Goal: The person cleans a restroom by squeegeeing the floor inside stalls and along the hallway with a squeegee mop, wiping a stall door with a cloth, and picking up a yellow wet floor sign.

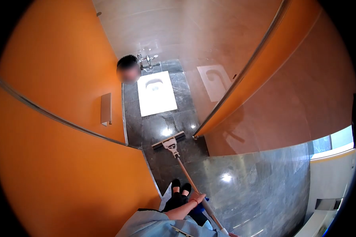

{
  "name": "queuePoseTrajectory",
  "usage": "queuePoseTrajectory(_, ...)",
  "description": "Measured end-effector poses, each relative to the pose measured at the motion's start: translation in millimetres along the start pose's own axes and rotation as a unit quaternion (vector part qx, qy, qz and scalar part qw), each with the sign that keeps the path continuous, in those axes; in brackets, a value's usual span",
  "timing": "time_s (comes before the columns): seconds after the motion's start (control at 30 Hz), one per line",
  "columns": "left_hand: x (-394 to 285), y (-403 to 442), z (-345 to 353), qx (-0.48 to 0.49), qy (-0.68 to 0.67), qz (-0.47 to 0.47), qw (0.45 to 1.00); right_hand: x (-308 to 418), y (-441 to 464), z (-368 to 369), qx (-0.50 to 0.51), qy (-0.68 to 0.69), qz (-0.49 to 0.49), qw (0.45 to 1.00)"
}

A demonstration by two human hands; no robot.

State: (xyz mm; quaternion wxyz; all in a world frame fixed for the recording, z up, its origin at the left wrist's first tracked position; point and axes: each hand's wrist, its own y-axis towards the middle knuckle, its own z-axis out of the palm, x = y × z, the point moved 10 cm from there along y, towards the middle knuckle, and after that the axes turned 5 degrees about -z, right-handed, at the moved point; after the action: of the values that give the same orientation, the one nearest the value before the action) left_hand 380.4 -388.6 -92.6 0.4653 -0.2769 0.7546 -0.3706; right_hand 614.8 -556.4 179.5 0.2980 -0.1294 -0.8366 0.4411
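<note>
My left hand [197, 197] is closed around the handle of a sponge mop [171, 145], partway up. The mop's wide flat head rests on the dark tile floor at the cubicle opening, beyond my black shoes [180, 186]. A sliver of my right hand [233, 235] shows at the bottom edge, at the upper end of the handle; most of it is cut off. Something blue [205, 200] sits just beside my left hand, and I cannot make out what it is.
A white squat toilet [158, 100] is set in the cubicle floor, with metal pipework [147, 61] behind it. Orange panels [63, 158] stand on the left. An edge-on door [241, 75] is at the right. A dark-topped, partly blurred object [127, 63] sits beside the toilet.
</note>
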Motion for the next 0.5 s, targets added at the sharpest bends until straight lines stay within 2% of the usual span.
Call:
queuePoseTrajectory(0.1, 30.1, 50.7, -37.0, -0.056, 0.04, -0.05, 0.996, 43.3, 60.1, 3.7, 0.0, -0.035, -0.096, 0.995)
queuePoseTrajectory(0.17, 13.9, 38.6, -98.5, -0.105, -0.003, -0.057, 0.993, 78.7, 93.7, 15.0, -0.001, -0.061, -0.156, 0.986)
queuePoseTrajectory(0.2, 49.3, 73.7, -105.7, -0.111, -0.067, -0.08, 0.988, 97.4, 107.3, 22.7, 0.0, -0.067, -0.173, 0.983)
queuePoseTrajectory(0.23, 10.9, 36.1, -149.9, -0.103, -0.063, -0.082, 0.989, 114.2, 119.7, 32.9, 0.019, -0.07, -0.163, 0.984)
queuePoseTrajectory(0.3, 34.3, 77.3, -179.8, -0.119, -0.029, -0.071, 0.99, 142.9, 146.3, 53.3, 0.027, -0.083, -0.179, 0.98)
queuePoseTrajectory(0.37, 11.1, 67.5, -216.7, -0.133, 0.094, -0.072, 0.984, 164.7, 154.1, 58.4, 0.022, -0.098, -0.208, 0.973)
queuePoseTrajectory(0.43, 5.1, 63.0, -219.0, -0.121, 0.103, -0.099, 0.982, 178.3, 146.7, 47.2, 0.014, -0.09, -0.196, 0.976)
queuePoseTrajectory(0.5, 10.2, 63.2, -199.2, -0.109, 0.108, -0.119, 0.981, 162.4, 140.8, 44.4, 0.042, -0.094, -0.181, 0.978)
